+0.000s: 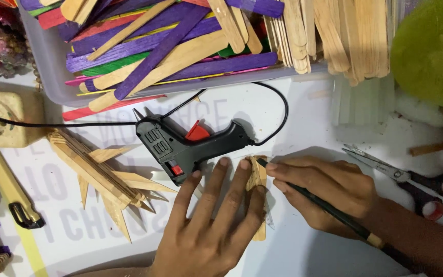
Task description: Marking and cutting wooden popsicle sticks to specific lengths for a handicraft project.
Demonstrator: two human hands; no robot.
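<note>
Wooden stick (258,177), flat on the white table (303,118), near centre. We log, left to right: spiked stick assembly (101,172); black glue gun (190,143) behind; our left hand (211,220), fingers spread, pressing the stick down; our right hand (324,190) closed around a black pencil (334,210), tip at the stick; scissors (406,179) far right.

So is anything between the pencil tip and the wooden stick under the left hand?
Nothing visible: the pencil in the right hand already meets the wooden stick at its top end, beside the left hand pressing it flat.
</note>
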